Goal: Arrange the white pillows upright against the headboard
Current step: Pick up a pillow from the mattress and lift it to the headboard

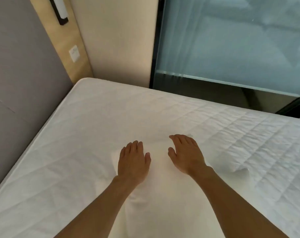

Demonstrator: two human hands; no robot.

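Observation:
A white pillow (160,191) lies flat on the white quilted mattress (87,121), stretching from the bottom edge of the view up toward the middle. Both of my hands rest palm down on its far end. My left hand (133,160) lies on the pillow's left part with its fingers together and extended. My right hand (187,153) lies on the right part, fingers slightly spread. Neither hand grips anything. The grey upholstered headboard (20,74) stands at the left, well apart from the pillow. The pillow's near end is out of view.
A light wooden wall panel (66,40) with a white switch plate (74,53) and a black lamp fixture (60,11) stands beside the headboard. A beige wall and a dark-framed glass partition (231,48) border the bed's far side.

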